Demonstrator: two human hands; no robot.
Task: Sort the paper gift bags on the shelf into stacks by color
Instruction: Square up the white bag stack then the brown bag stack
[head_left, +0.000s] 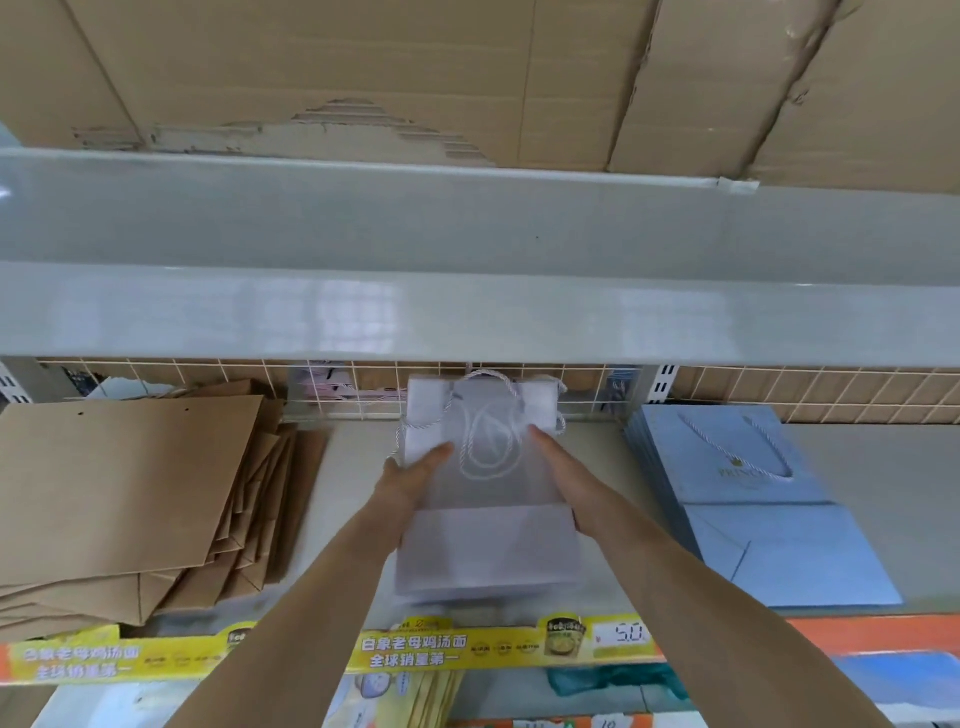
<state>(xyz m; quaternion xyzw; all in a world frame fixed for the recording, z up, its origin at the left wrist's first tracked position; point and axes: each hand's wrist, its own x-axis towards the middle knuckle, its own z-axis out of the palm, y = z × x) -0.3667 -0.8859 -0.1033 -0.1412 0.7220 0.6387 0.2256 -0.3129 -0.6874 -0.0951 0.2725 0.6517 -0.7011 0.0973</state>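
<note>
Grey metal shelf (353, 519), wire mesh backing (218, 379), cardboard boxes (363, 67) on the tier above. Left side: loose fanned stack of brown kraft bags (130, 483), flat, top sheet overhanging toward the shelf front. Right side: stack of pale blue bags (753, 499) lying flat, white cord handle on top, gold lettering too blurred to read. Centre: stack of white bags (488, 540) flat on the shelf between the other two, apart from both, white cord loops lying on the top bag. Left hand (410, 483) presses against the stack's left edge, fingers straight. Right hand (558, 467) lies flat along its right edge; whether the thumbs hook underneath cannot be told. Yellow price strip (415, 652) along the shelf lip, tag (623, 635) reading 5.0.
</note>
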